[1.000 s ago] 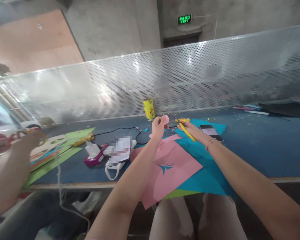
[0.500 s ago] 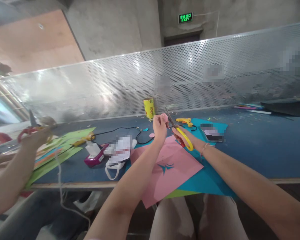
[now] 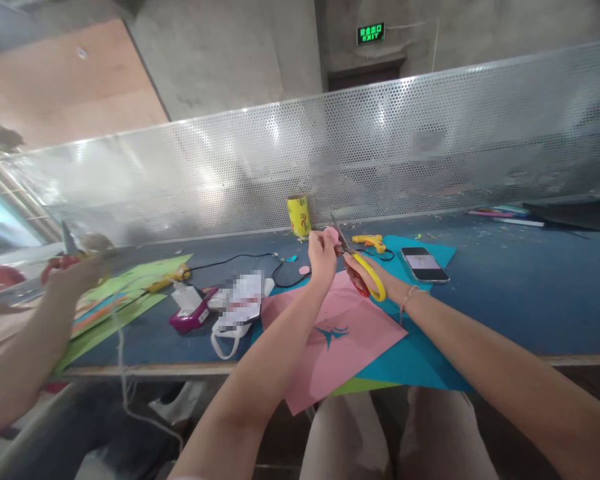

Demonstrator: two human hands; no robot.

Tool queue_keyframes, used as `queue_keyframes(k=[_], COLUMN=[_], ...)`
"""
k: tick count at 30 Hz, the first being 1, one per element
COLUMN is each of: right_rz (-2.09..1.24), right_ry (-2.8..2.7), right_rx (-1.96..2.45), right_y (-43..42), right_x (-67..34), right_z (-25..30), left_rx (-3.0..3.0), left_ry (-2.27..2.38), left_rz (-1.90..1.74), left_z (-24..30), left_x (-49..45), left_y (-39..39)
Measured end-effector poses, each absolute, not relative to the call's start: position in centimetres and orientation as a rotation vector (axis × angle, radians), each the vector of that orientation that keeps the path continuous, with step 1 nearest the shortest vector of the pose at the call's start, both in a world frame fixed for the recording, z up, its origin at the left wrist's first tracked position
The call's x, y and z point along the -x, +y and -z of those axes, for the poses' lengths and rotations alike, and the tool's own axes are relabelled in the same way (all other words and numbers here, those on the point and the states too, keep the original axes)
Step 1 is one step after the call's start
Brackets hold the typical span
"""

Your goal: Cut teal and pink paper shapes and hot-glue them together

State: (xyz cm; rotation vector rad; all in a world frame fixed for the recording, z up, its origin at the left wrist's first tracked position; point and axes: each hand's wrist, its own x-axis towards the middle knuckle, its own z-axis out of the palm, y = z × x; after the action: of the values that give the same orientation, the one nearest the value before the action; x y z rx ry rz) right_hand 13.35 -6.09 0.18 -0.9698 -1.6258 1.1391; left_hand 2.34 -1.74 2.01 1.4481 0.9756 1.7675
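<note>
Left hand [image 3: 322,255]: we pinch a pink paper disc [image 3: 333,235], mid-frame.
Right hand [image 3: 365,272]: we grip yellow-and-red scissors [image 3: 379,281].
Yellow cylinder [image 3: 299,216]: we cannot see inside.

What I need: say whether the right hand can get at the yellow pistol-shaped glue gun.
Probably yes: the glue gun lies close beyond the right hand, with no visible obstruction, though the metal scissors with yellow and red handles occupy it.

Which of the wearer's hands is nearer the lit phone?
Right. The right hand, holding scissors, is left of the phone; the left hand, pinching a small pink piece, is farther left.
</note>
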Motion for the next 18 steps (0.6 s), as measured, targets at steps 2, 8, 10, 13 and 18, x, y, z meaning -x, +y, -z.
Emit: queue_keyframes(k=[2,8,10,13,18], right_rz=[-1.139,-1.075,-1.044,-1.051,-1.064], right_ry=[-1.625,-1.652,-1.642,-1.584,-1.576], right_rx=[0.978,1.060,1.072,1.095,1.138], right_y=[-6.2,-6.2,-6.2,-6.5,-7.0], right_x=[-13.4,-13.4,-13.3,-13.1,-13.0], right_z=[-0.2,-0.4,-0.6,-1.0,-1.7], left_rx=[-1.443,-1.432,-1.439,-1.444,-1.454], left_ry=[0.985,0.967,0.954,0.941,0.956], left_rz=[-1.764,-1.765,-1.771,-1.774,-1.760], left_z=[-2.1,-2.1,-2.1,-2.1,-2.4], left_x=[-2.3,-2.3,-2.3,-2.3,-2.3], left_y=[-1.8,-1.7,-1.7,-1.7,-2.1])
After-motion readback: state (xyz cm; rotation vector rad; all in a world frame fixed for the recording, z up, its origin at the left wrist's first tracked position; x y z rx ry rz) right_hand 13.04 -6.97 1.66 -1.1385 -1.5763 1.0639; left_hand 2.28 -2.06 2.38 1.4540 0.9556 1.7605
